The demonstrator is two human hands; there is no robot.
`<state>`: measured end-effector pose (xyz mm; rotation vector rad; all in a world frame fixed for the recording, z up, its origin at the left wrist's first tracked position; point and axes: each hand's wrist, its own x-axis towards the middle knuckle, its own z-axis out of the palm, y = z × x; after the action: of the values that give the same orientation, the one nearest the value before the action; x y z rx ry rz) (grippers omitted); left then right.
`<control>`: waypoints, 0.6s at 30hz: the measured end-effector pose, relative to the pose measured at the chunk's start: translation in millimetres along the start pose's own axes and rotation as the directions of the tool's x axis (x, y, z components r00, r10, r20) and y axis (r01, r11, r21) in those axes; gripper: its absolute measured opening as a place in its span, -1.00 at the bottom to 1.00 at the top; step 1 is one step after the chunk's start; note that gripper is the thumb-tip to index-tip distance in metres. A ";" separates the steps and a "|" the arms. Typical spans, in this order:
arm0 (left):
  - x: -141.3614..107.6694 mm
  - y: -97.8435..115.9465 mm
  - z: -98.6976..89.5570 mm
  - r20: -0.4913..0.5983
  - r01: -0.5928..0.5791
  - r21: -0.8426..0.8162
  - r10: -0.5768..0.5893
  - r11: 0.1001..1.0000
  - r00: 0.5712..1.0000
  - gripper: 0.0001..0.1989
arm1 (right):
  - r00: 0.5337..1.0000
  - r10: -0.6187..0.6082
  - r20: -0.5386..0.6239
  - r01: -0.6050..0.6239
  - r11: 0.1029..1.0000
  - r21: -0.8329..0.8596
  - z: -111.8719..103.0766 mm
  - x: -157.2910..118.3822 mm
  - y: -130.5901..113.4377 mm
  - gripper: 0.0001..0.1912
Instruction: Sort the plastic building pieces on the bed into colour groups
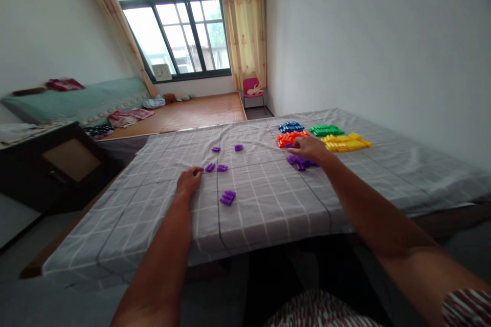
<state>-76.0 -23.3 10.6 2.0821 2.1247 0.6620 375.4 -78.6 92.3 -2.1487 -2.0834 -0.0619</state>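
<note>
My right hand (308, 148) reaches over the grey checked tablecloth, with a small purple plastic piece (289, 146) pinched at its fingertips. Just below that hand lies a pile of purple plastic pieces (301, 162). An orange pile (289, 138) is right behind the fingertips. My left hand (189, 180) rests on the cloth with its fingers curled together; what they hold, if anything, is hidden. Close to its fingertips are a purple piece (209, 167) and another purple piece (222, 168). A purple cluster (227, 197) lies nearer to me, and two more purple bits (238, 147) lie farther back.
Blue pieces (290, 126), green pieces (326, 130) and yellow pieces (346, 142) sit in groups at the table's right rear. A white wall (376, 51) runs along the right. Left of the table stands a dark cabinet (57, 168); a bed (199, 110) lies beyond.
</note>
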 end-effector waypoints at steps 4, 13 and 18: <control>3.1 -0.5 1.0 -0.001 -0.006 0.051 0.006 0.999 1.000 -0.68 | 0.980 0.175 0.100 -0.170 0.984 -0.059 -5.6 -16.3 58.2 -0.50; -0.2 1.2 1.5 -0.024 -0.039 0.058 0.041 0.998 0.999 -0.69 | 0.975 0.217 0.044 -0.213 0.973 -0.087 7.3 -23.0 61.1 -0.37; -2.1 4.5 2.5 -0.024 -0.029 0.068 0.030 0.997 0.999 -0.68 | 0.995 -0.082 -0.056 0.083 0.997 0.008 6.1 8.1 11.3 -0.52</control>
<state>-70.7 -24.9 9.5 2.1546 2.1631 0.6313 386.5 -70.1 86.5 -2.0306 -2.1362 -0.1187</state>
